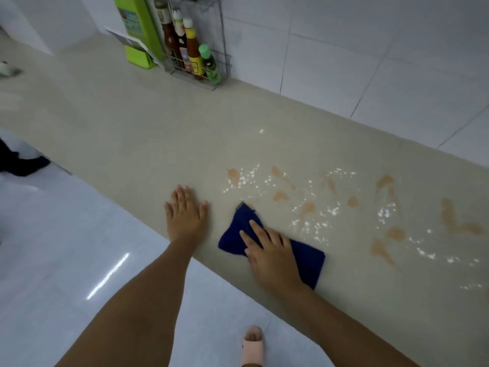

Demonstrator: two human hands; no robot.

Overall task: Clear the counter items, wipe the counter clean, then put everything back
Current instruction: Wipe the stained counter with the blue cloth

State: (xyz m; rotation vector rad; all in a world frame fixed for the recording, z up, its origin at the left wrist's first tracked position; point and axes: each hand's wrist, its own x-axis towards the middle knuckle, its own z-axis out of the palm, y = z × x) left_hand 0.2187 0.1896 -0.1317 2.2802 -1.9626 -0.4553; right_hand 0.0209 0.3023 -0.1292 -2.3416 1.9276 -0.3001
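Observation:
A beige counter (148, 133) runs from upper left to lower right. Several orange-brown smears (308, 209) and scattered white specks (248, 178) cover its right half. My right hand (270, 254) presses flat on a dark blue cloth (238, 234) near the counter's front edge, just left of the smears. My left hand (185, 210) rests flat on the bare counter to the left of the cloth, fingers spread, holding nothing.
A wire rack (201, 62) with several sauce bottles stands against the white tiled wall at the back, next to a green container (137, 30). A small blurred object (8, 70) lies at the far left. White floor tiles and my pink slipper (252, 343) are below.

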